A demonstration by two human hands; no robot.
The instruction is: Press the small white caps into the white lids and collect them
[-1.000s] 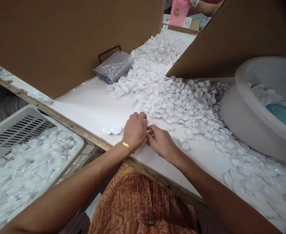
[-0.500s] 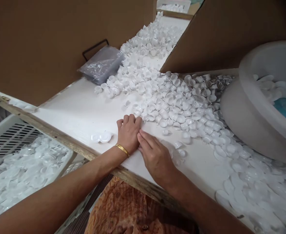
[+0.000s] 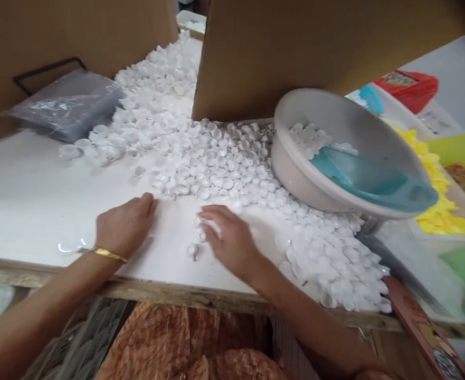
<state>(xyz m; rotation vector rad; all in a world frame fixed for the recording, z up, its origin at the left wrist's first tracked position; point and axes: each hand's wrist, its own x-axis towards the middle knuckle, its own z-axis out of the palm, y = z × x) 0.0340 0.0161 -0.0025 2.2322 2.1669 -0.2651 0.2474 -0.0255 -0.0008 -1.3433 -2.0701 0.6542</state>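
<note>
A large heap of small white plastic cups (image 3: 216,169) covers the middle and far part of the white tabletop (image 3: 26,200). My left hand (image 3: 123,227), with a gold bangle on the wrist, rests knuckles-up on the table with its fingers curled under; what they hold is hidden. My right hand (image 3: 228,237) lies to the right of it, fingers stretched out over a few loose cups (image 3: 195,248) at the heap's near edge. White flat lids (image 3: 327,264) pile up further right. A couple of lids (image 3: 69,245) lie left of my left wrist.
A grey-white basin (image 3: 335,132) with white pieces and a teal scoop (image 3: 375,182) leans at the right. Brown cardboard walls (image 3: 295,47) stand behind. A clear plastic bag (image 3: 66,103) sits back left. Yellow pieces (image 3: 438,211) and a red bag (image 3: 408,87) lie far right.
The view has swung to the right, so the basket on the left is out of sight. My hands have come apart; the right one has moved right to the loose cups and spread its fingers.
</note>
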